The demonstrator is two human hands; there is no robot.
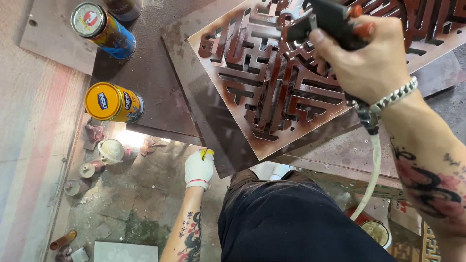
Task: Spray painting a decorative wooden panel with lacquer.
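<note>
Carved panel (272,82): square, reddish-brown, glossy wet, maze-like cutouts; lying flat on a stained board (165,73). Right hand (369,58) closed around black spray gun (330,22) above panel. Left hand (199,169), white-gloved, pinching board's lower edge.

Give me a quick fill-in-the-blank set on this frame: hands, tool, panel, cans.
1. The right hand grips a black spray gun fed by a pale ____ that runs down past the wrist.
2. The left hand wears a white ____.
3. The spray gun is held over a reddish-brown ____ panel full of cut-out slots.
4. The can lying on the worktop has a ____ lid end.

Missing words: hose; glove; fretwork; yellow
</note>
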